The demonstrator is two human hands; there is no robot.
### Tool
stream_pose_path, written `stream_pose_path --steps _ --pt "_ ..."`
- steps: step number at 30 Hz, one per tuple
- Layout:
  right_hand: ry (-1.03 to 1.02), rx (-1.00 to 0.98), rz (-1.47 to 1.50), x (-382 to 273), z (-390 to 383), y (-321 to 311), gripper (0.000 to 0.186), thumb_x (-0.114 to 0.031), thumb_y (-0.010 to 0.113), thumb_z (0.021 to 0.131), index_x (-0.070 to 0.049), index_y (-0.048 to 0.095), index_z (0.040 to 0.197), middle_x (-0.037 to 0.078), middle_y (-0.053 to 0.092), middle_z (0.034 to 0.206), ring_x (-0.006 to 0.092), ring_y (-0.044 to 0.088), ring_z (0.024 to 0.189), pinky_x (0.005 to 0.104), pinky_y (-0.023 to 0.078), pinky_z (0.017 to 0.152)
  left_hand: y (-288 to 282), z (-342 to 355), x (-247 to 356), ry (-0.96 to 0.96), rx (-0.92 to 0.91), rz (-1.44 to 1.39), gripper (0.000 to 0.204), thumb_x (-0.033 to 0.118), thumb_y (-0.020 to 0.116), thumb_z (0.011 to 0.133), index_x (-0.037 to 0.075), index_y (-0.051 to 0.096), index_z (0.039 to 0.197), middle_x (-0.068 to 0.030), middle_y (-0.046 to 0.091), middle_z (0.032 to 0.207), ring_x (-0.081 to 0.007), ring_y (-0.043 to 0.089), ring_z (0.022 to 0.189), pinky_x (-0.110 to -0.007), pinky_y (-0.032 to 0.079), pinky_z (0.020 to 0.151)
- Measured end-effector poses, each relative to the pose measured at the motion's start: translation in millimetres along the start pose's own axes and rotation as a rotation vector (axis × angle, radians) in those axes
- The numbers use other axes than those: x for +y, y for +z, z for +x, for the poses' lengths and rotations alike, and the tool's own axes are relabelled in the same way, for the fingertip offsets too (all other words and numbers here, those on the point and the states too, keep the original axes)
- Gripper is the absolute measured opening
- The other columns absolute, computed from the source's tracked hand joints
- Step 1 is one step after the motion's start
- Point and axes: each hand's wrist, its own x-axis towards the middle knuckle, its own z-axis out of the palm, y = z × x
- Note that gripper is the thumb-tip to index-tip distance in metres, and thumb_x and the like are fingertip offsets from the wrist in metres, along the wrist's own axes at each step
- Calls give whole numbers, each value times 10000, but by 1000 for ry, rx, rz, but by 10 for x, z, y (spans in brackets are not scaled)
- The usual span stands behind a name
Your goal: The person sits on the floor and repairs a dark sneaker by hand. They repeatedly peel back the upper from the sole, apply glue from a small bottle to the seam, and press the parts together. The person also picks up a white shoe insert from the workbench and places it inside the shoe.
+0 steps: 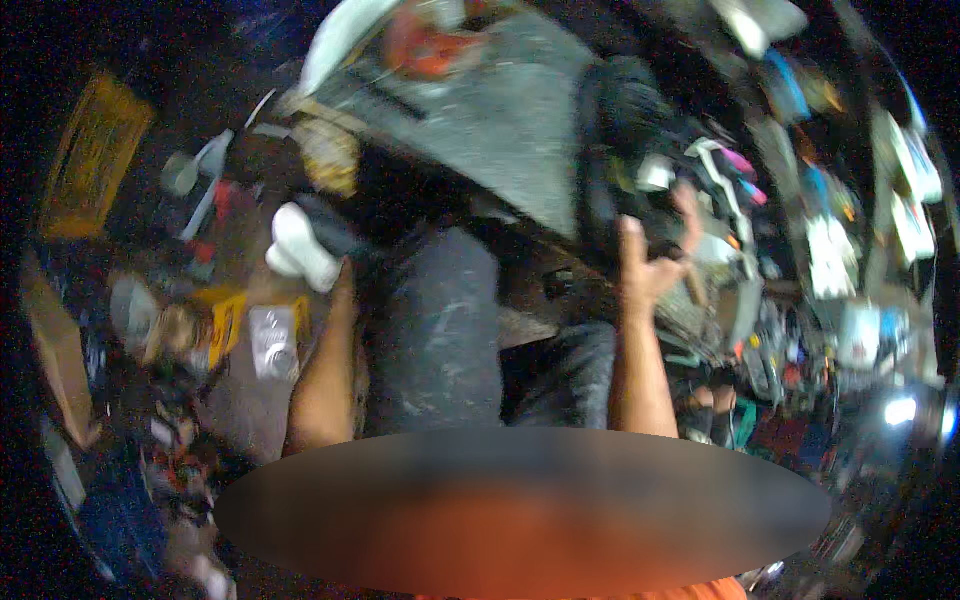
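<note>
My left hand [344, 276] is out to the left of my knee, against a pair of white shoe soles [303, 250]. They overlap, one partly behind the other, and they seem to be in its grip. The fingers are mostly hidden behind them. A dark, blurred shape lies just beyond the soles. My right hand [655, 262] is raised on the other side, with thumb and fingers apart and nothing between them. Just beyond its fingertips is a small white object [656, 173] whose kind is too blurred to tell.
Ahead of my knees stands a grey-topped worktable [500, 130] bearing an orange-red object [430, 45]. A dark, bulky thing [625, 110] sits at its right edge. Cluttered shelves [830, 200] line the right. A yellow crate [98, 155] stands at far left.
</note>
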Motion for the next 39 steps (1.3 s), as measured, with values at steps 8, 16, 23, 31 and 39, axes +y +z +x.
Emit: stream_pose_path --steps 8,16,23,31,39 --pt "491 -120 453 -503 111 -352 638 -191 871 797 -61 589 1354 161 613 1384 254 553 1310 384 402 1142 288 -1810 333 -26 -583 475 812 505 654 994 39 367 1593 -131 429 1612 -311 414 1461 -421 311 1213" --pt "-77 -258 578 -1136 -958 -1576 732 -179 900 725 -49 562 1360 357 468 1509 470 469 1427 532 382 1163 961 -3254 426 645 -704 461 618 199 661 1031 -3 392 1550 -183 452 1562 -267 437 1447 -355 359 1182" --pt "18 -454 399 -1463 -2054 -2262 673 -261 930 712 -149 663 1319 244 432 1588 475 396 1476 569 318 1204 1745 -3666 -265 527 -925 544 474 375 635 1048 35 531 1361 -67 647 1269 -150 589 1214 -385 510 999" --pt "-189 -618 -273 -1563 -2277 -2650 681 -174 834 657 -341 707 1304 38 484 1585 380 394 1466 648 248 1201 1939 -3739 -776 431 -839 807 722 352 868 857 31 497 1386 -85 679 1221 -183 673 1034 -330 544 865" --pt "26 -754 400 -1271 -1822 -2760 833 -324 910 696 -166 591 1449 118 445 1602 366 392 1481 544 294 1226 1837 -3742 -690 595 -749 731 395 191 827 900 12 653 1207 -71 740 1061 -168 710 925 -330 569 866"
